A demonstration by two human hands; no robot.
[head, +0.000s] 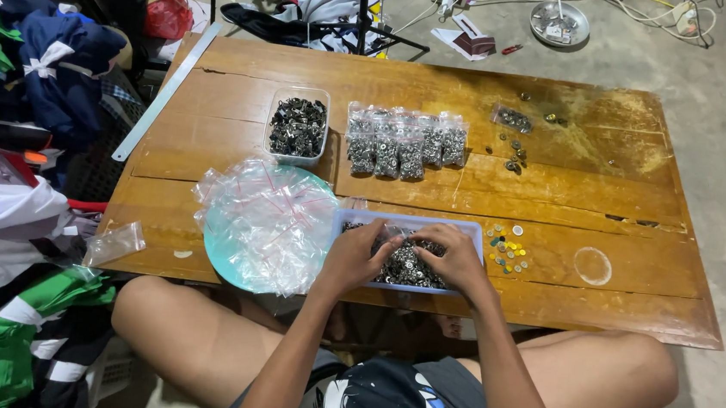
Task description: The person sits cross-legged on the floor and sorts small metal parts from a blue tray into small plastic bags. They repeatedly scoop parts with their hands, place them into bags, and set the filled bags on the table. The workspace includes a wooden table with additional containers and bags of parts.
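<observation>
**A:** Hands first: left hand and right hand are both down in the white tray at the near edge of the worktop. The pile of small metal pieces sits right between them and under the fingertips. Neither one has to reach for it.

**B:** Are they gripping anything though?

**A:** Looks like the fingers of both are curled in around a small clear bag held over the pile, left pinching one side and right pinching the other. Whether there's a metal piece already between the fingers, I can't tell, too small. So: fingers drawn together, hands nearly touching, clamped on the bag as best I can judge.

**B:** Which way does the tray run?

**A:** Long side goes left to right across the body, so each hand comes in over the near long edge. Pile's about centred, if anything a bit closer to the right one.

**B:** What else is around?

**A:** Just off the left hand, touching the tray's left end, there's a heap of empty clear bags on a teal plate. Just past the right hand, a scatter of little coloured buttons. Further out, away from the body, a row of filled bags and beside them a clear tub of dark metal pieces, on the left hand's side. The row is straight ahead of both hands, well apart.
</observation>
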